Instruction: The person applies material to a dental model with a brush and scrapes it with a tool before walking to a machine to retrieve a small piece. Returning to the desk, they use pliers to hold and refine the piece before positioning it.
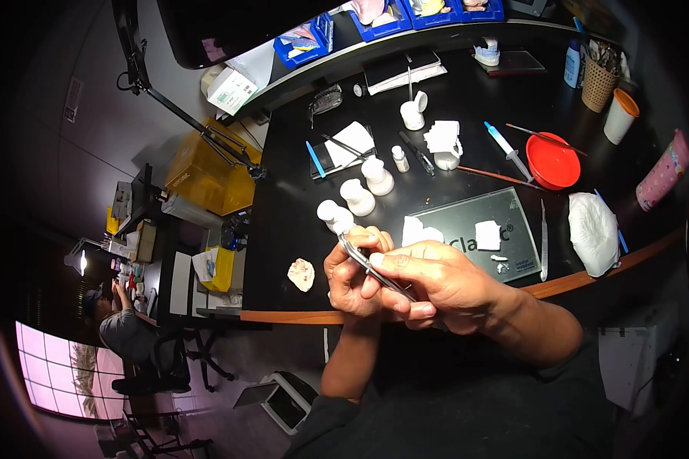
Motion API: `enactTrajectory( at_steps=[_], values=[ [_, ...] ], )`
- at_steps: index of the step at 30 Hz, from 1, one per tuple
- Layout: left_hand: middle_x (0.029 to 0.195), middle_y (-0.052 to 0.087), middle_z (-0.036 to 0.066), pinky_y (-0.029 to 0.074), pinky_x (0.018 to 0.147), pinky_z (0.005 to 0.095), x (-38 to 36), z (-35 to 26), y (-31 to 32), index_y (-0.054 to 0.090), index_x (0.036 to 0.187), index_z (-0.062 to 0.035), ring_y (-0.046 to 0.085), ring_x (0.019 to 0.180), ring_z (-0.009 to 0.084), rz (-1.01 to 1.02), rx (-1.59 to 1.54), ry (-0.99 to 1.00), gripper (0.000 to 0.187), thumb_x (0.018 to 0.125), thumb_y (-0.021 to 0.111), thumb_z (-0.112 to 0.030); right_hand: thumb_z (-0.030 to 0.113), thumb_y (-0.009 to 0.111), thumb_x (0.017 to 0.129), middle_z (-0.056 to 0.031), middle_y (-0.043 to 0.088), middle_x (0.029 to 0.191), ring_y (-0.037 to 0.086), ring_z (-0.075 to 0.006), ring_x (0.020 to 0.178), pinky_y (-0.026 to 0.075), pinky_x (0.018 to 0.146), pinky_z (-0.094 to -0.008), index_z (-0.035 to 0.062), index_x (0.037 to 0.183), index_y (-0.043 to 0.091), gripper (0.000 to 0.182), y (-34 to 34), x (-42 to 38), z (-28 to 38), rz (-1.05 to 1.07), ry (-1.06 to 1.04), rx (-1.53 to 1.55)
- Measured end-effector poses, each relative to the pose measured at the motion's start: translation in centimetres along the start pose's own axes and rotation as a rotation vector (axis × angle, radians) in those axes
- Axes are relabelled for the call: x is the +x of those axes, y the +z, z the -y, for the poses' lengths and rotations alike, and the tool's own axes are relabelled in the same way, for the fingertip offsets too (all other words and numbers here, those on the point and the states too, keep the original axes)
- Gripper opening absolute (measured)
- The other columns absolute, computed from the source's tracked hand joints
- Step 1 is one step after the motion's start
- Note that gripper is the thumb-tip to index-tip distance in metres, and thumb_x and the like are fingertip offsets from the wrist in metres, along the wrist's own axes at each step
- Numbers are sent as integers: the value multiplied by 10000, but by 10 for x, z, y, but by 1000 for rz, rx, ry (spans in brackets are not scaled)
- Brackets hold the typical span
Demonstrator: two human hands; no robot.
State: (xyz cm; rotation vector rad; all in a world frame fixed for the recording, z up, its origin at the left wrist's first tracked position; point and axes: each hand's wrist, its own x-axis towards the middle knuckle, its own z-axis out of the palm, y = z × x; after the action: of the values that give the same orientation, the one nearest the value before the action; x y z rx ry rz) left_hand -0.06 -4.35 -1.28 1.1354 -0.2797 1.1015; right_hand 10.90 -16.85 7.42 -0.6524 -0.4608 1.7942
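My right hand (436, 279) is closed around a slim curved metal tool (357, 254) that looks like a dental caliper. Its handles run down into my palm, and its curved end points up to the left. Close against that end, my left hand (352, 271) is closed with its fingers bent in a pinch. Whatever lies between those fingertips is hidden. Both hands are over the front edge of the bench. Beyond the left hand stand white jars (357, 197). Partly behind the right hand lies a dark glass plate (518, 206) bearing white pieces.
A pinkish cast piece (301, 275) lies left of my hands. A red bowl (553, 162), a blue-tipped syringe (505, 150) and a metal spatula (544, 241) are right. A white crumpled bundle (592, 233) sits near the wooden edge (589, 280). Another person (134, 336) sits far left.
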Motion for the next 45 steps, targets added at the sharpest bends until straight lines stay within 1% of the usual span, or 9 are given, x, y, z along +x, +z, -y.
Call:
enactTrajectory(
  at_steps=[6,9,17,24,27,29,39,44,45],
  values=[
    [820,508,94,373,658,348,0,4,-6,618,1218,63,450,733,189,41,34,62,416,975,546,-266,291,487,1105,-10,584,704,382,-42,456,323,424,-204,17,1071,693,344,2,-1,3,10,31,25],
    [821,508,93,374,657,345,-1,5,-6,613,1223,64,453,733,188,44,21,70,418,971,565,-265,287,486,1101,-23,589,709,382,-48,455,322,422,-213,16,1054,687,341,-5,1,4,152,40,174],
    [789,481,86,370,649,348,3,4,-5,626,1196,52,427,707,186,30,30,43,411,977,452,-249,294,475,1109,-24,581,694,391,-44,455,318,422,-208,27,1017,663,340,2,-2,3,29,10,25],
    [781,484,88,367,647,348,5,3,-2,632,1184,55,427,706,186,51,36,56,410,974,456,-251,302,457,1114,-30,583,698,393,-44,447,310,414,-210,18,1018,662,363,1,0,2,27,31,-3],
    [780,488,89,366,645,350,5,5,-6,631,1185,57,427,705,186,79,68,91,419,976,452,-258,295,448,1109,-34,583,700,387,-49,446,305,409,-212,2,1026,670,377,-8,3,0,135,43,140],
    [778,489,88,365,644,351,4,8,-4,631,1187,59,427,703,186,67,92,125,425,978,450,-263,294,442,1105,-35,582,699,386,-51,447,303,408,-212,-6,1028,675,387,-8,2,1,136,35,123],
    [772,479,85,364,645,347,5,4,-3,641,1145,36,425,693,185,21,8,28,411,987,421,-273,294,478,1111,-18,575,683,382,-40,453,306,411,-211,24,997,678,354,1,-2,2,13,21,38],
    [783,484,88,364,651,348,4,5,-4,642,1150,32,422,695,185,7,9,35,424,989,402,-278,310,480,1114,-17,572,672,387,-41,452,309,413,-214,29,992,670,361,2,-1,2,41,-6,-10],
    [791,484,85,364,653,348,4,5,-3,638,1161,35,425,702,184,30,24,51,423,989,441,-298,315,478,1115,-19,573,672,389,-42,452,310,413,-214,29,995,670,364,2,-1,3,41,-8,-13]
  ],
)
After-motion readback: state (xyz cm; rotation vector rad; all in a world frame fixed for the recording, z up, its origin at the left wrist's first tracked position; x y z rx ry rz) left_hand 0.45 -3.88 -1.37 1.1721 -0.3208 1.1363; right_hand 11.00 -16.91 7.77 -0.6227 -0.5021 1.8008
